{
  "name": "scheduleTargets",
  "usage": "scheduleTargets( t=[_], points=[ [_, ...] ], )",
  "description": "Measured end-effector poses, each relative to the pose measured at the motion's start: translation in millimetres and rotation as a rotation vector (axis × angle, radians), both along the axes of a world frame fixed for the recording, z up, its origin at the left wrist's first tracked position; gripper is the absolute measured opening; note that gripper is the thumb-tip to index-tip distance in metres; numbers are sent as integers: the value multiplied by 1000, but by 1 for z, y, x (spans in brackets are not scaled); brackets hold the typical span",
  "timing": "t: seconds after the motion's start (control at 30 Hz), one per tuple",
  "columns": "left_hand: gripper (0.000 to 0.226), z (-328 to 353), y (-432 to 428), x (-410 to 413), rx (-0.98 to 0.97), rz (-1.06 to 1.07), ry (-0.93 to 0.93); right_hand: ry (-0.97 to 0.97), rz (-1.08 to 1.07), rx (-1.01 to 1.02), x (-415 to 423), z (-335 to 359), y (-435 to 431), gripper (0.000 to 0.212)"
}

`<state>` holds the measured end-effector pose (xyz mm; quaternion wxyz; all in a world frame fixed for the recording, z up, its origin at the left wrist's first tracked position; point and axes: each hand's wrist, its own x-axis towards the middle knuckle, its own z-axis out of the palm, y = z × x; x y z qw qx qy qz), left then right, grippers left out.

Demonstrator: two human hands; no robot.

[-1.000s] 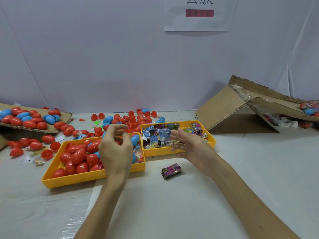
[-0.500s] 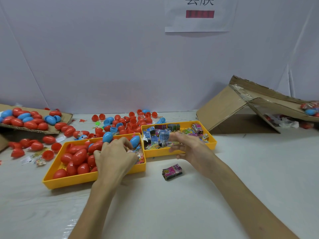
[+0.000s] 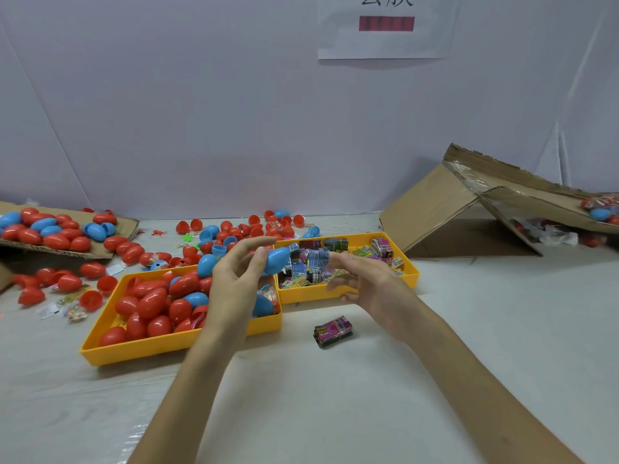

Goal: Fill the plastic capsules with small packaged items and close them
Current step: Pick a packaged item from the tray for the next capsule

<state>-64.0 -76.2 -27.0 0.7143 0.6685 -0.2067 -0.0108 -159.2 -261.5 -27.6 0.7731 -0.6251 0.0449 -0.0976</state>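
My left hand holds a blue capsule between thumb and fingers, lifted above the gap between the two yellow trays. My right hand reaches left toward it and appears to pinch a small blue-and-white packet at its fingertips, just right of the capsule. The left yellow tray holds several red and blue capsules. Small packaged items fill the right yellow tray.
A banded bundle of packets lies on the table in front of the trays. Loose red and blue capsules are scattered behind the trays and on a cardboard sheet at the left. A collapsed cardboard box stands at the right.
My left hand dipped into the capsule tray and came up holding a blue capsule. My right hand went down over the packet tray and now points left toward the capsule.
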Motion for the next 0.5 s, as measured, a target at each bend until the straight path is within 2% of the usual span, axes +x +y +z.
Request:
scheduleTargets(
  t=[0.17,0.3,0.5],
  points=[
    [31,1,-4,-6,-77,-145,147,-20,52,-25,0,1,2,34],
    [29,3,-5,-9,-105,-188,206,-41,78,-25,0,1,2,46],
    [23,4,-5,-13,-91,-259,222,-47,68,-21,0,1,2,30]
  ],
)
